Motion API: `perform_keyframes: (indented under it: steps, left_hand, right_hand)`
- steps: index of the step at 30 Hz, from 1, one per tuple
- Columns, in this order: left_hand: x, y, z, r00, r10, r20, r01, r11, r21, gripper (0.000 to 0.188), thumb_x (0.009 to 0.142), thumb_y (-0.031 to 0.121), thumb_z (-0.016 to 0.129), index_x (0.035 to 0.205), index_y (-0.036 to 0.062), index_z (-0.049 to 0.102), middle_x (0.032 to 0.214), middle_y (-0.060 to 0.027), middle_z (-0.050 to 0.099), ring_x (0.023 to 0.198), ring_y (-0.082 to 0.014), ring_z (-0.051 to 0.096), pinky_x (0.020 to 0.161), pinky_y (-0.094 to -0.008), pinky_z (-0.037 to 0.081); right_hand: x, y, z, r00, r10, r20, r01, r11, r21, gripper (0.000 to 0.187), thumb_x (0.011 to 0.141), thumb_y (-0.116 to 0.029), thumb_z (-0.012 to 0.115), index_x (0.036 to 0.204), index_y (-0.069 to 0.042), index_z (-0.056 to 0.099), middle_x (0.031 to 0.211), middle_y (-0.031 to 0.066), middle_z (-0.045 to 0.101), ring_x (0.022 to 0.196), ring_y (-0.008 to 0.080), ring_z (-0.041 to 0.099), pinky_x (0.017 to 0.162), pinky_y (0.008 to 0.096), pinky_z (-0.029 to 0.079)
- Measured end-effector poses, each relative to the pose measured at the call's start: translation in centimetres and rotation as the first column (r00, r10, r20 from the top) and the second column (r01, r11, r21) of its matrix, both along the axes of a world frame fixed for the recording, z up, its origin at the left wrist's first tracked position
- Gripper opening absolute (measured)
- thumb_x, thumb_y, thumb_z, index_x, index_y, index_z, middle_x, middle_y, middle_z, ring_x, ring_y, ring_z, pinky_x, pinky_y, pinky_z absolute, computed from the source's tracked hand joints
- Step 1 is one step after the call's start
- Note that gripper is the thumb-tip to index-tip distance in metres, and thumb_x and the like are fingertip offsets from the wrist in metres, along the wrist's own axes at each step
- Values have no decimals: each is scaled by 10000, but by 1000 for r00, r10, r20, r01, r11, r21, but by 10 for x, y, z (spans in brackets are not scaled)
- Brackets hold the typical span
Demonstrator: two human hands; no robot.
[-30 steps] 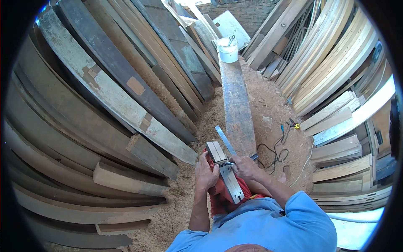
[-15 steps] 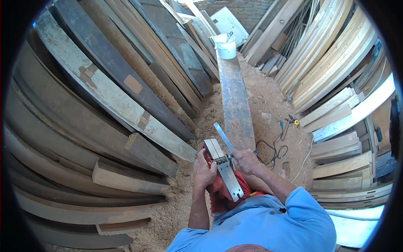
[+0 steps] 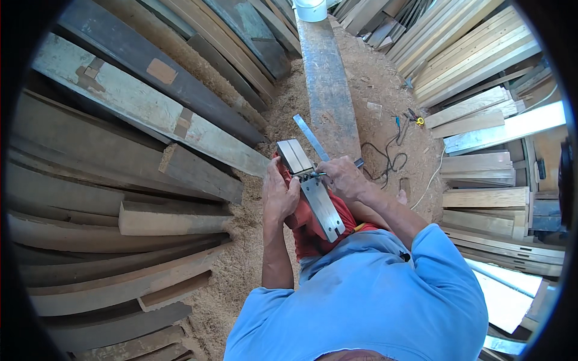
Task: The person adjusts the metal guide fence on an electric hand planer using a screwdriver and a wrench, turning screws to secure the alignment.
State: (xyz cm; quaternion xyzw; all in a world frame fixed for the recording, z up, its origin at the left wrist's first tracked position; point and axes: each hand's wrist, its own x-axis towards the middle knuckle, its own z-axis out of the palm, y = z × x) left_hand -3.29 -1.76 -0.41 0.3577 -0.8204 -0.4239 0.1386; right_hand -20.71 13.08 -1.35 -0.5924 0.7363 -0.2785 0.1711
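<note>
An electric hand planer [image 3: 323, 210] lies upside down over my lap, its metal sole facing up and its red body below. My left hand [image 3: 280, 194] is closed round its side, near the front plate. My right hand [image 3: 344, 175] is closed, with the tip of a slim dark tool [image 3: 319, 174] sticking out of its fingers at the planer's cutter opening. What kind of tool it is cannot be made out. A flat metal strip [image 3: 310, 137] slants up from beside the right hand; where its lower end rests is hidden.
A long worn board [image 3: 330, 84] stretches ahead, with a white bucket [image 3: 311, 10] at its far end. Timber planks [image 3: 138, 117] lean along the left; lighter boards [image 3: 478, 66] are stacked right. A dark cord [image 3: 385, 159] and yellow-handled pliers [image 3: 416, 120] lie on the shavings-covered floor.
The view has shifted, so the bucket and board appear higher. The planer stays in my left hand; my right fingers now sit closer over the cutter opening, with the slim tool's tip showing.
</note>
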Motion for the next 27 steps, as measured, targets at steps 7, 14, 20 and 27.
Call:
perform_keyframes:
  steps: [7,14,20,27]
  left_hand:
    - [-4,5,1,998,-47,-50,42,994,-99,704,853,133,665,1483,-32,399,1359,-301,567,1281,-455,561,1104,-514,445]
    - [8,13,-4,993,15,-119,-17,1000,-15,769,777,83,625,1502,-31,397,1279,-279,593,1210,-441,593,1077,-511,463]
    - [2,5,-5,986,20,-166,-8,997,74,729,835,57,624,1503,-36,346,1281,-236,601,1169,-356,631,1048,-456,494]
    - [54,32,-27,923,334,-189,-198,836,512,734,930,123,687,1520,-44,284,1403,-222,479,1262,-273,544,1106,-405,432]
  right_hand:
    - [14,-19,11,975,-156,159,124,973,193,178,986,-164,583,1110,-41,618,888,228,683,894,447,680,791,563,505]
    - [22,-22,8,926,-286,244,217,937,273,426,1010,-187,494,1425,-173,590,977,221,704,921,445,686,820,547,540]
    - [11,-24,2,928,-275,250,214,946,243,306,1008,-221,529,1281,-155,650,1029,233,722,972,458,695,852,566,540]
    - [-53,10,-27,925,-369,87,337,905,261,289,951,-221,612,1208,-93,647,1070,250,731,1008,446,709,836,553,557]
